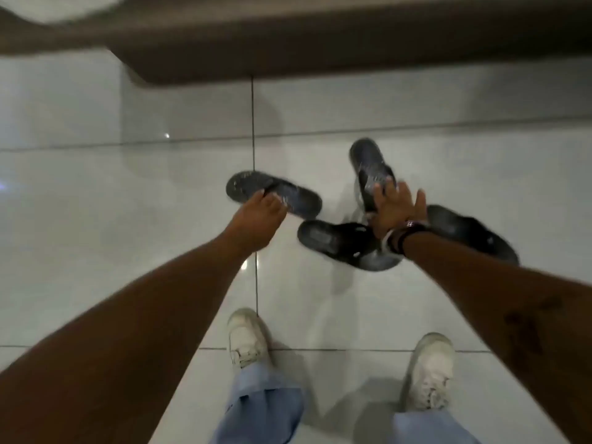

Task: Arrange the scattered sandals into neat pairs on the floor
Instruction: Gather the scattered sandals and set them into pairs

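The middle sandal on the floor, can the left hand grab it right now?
Probably not yet. The left hand is gripping the left sandal, so it's busy. The middle sandal lies close by with only bare floor between, so a freed hand could likely reach.

The left hand (259,216) reaches far, fingers curled round a sandal (301,200); the right hand (394,208), further right, spreads its fingers straight

The single head camera looks steeply down onto the tiled floor (112,238); the person's shoes (246,339) are at the near edge.
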